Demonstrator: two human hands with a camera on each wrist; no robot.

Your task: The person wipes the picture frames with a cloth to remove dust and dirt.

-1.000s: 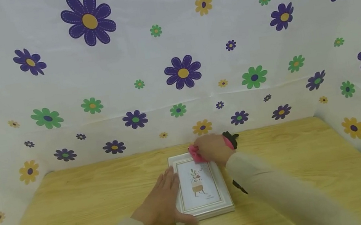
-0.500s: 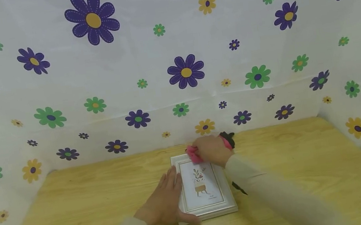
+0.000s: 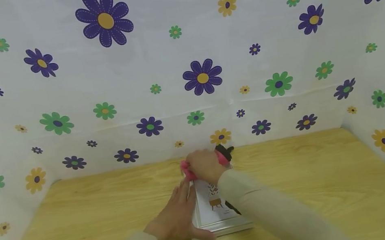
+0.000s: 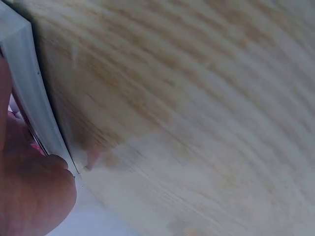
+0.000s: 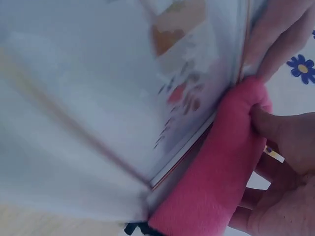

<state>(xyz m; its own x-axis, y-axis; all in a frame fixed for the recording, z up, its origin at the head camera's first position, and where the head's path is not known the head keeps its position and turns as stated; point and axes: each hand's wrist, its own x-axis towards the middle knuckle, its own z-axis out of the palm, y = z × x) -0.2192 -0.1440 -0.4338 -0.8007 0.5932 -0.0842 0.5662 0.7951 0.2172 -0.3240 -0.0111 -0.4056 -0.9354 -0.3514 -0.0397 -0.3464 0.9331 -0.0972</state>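
A white picture frame (image 3: 226, 227) lies face up on the wooden table, with a potted-plant print (image 3: 214, 203) inside it. My left hand (image 3: 176, 216) rests along its left side, fingers extended and thumb spread over the near edge. In my right hand (image 3: 204, 165) I grip a pink cloth (image 5: 211, 167), pressed to the far-left corner of the frame, right by my left fingertips. The right hand and sleeve cover much of the frame's far and right sides. In the left wrist view, a fingertip (image 4: 44, 196) sits at the frame's edge.
Wood-grain table (image 3: 98, 215) surrounds the frame. A white sheet (image 3: 153, 51) printed with purple, green and yellow flowers hangs behind it and along both sides. A black piece (image 3: 224, 151) shows beside the right hand.
My right hand has moved left along the frame's far edge with the pink cloth, from near its middle to the far-left corner. The left hand stays on the frame's left side.
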